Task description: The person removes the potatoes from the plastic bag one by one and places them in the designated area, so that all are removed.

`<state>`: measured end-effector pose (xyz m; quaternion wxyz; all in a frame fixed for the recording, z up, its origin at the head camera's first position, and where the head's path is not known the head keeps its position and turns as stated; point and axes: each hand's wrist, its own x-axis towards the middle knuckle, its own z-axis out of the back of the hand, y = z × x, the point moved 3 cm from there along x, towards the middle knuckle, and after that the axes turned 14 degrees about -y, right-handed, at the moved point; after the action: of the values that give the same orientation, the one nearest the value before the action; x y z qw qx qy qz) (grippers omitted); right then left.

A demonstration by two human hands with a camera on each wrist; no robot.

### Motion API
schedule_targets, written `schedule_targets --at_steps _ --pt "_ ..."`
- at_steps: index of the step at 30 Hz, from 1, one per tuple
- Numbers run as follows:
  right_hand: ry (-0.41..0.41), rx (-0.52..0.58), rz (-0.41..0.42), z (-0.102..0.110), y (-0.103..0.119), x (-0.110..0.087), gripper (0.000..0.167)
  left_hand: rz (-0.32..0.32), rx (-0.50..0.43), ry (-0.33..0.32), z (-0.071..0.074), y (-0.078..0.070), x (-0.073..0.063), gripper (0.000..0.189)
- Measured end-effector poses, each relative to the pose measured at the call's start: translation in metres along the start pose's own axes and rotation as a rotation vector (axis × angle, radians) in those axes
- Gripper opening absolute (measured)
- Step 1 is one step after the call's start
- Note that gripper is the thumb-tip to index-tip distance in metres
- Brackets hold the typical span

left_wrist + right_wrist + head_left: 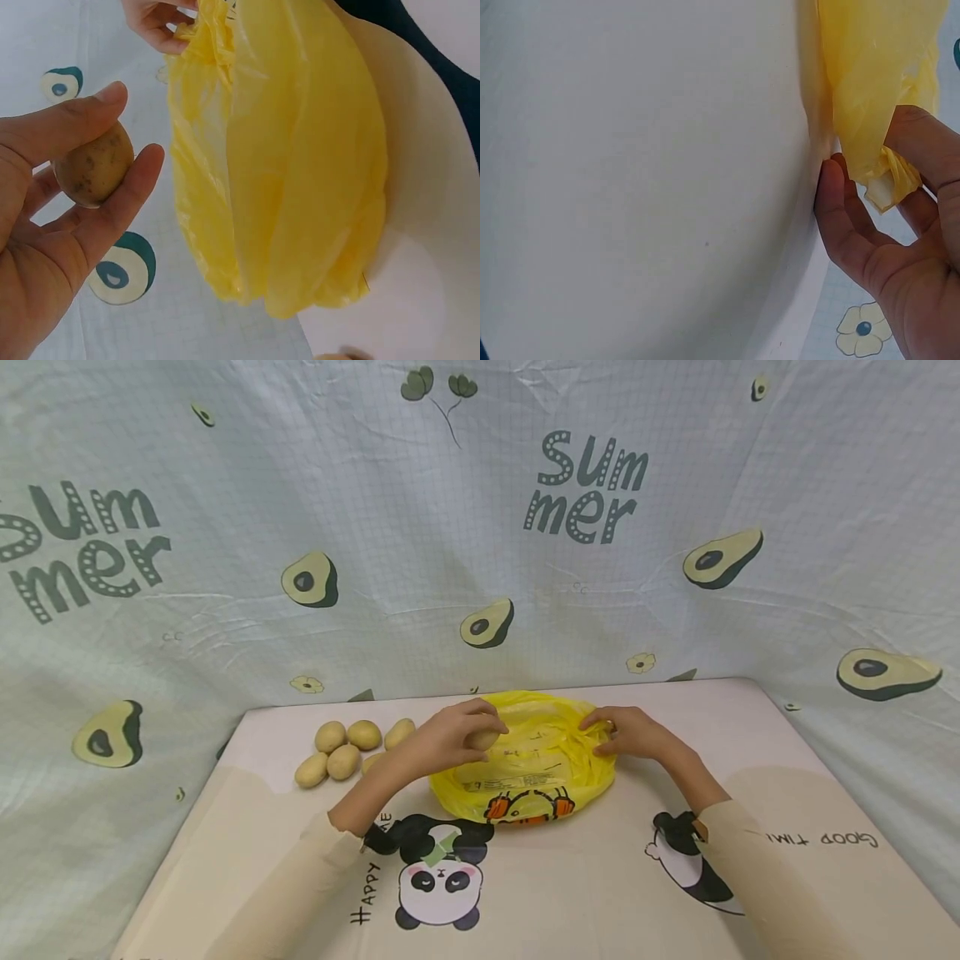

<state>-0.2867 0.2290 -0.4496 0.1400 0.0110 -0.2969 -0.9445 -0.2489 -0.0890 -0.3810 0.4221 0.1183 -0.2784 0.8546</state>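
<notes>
A yellow plastic bag (525, 760) lies on the table with its mouth spread upward and an orange-and-black print on its near side. My left hand (457, 735) holds a potato (96, 165) between thumb and fingers, over the left part of the bag's mouth in the head view. On the other side, my right hand (636, 732) grips the bag's right edge; in the right wrist view the thumb and fingers (847, 240) close around the gathered yellow plastic (877, 82).
Several potatoes (343, 762) lie grouped on the table left of the bag, some partly behind the left forearm. The pale tabletop (570, 893) carries panda prints. A curtain (420, 527) with avocado prints hangs behind the table's far edge.
</notes>
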Motion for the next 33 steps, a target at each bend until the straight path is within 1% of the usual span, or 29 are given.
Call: schedule_targets --at_steps 8,15,20,23,29,33 --pt "-0.003 -0.011 -0.007 0.000 -0.002 0.000 0.037 0.030 0.008 -0.024 0.011 0.004 -0.013 0.041" --pt "-0.008 -0.015 0.010 0.000 -0.002 0.000 0.036 0.059 0.020 -0.032 0.017 0.007 -0.023 0.042" --pt "-0.008 -0.020 -0.001 -0.002 -0.003 0.000 0.036 0.072 0.038 -0.049 0.022 0.008 -0.031 0.043" --pt "-0.009 -0.017 -0.005 -0.002 -0.003 0.001 0.036 0.078 0.032 -0.061 0.025 0.009 -0.036 0.042" --pt "-0.014 -0.009 -0.001 -0.003 -0.003 -0.001 0.036 0.114 0.027 -0.052 0.029 0.009 -0.044 0.042" --pt "-0.019 -0.013 0.004 -0.003 -0.003 -0.001 0.036 0.118 0.031 -0.060 0.032 0.009 -0.049 0.042"
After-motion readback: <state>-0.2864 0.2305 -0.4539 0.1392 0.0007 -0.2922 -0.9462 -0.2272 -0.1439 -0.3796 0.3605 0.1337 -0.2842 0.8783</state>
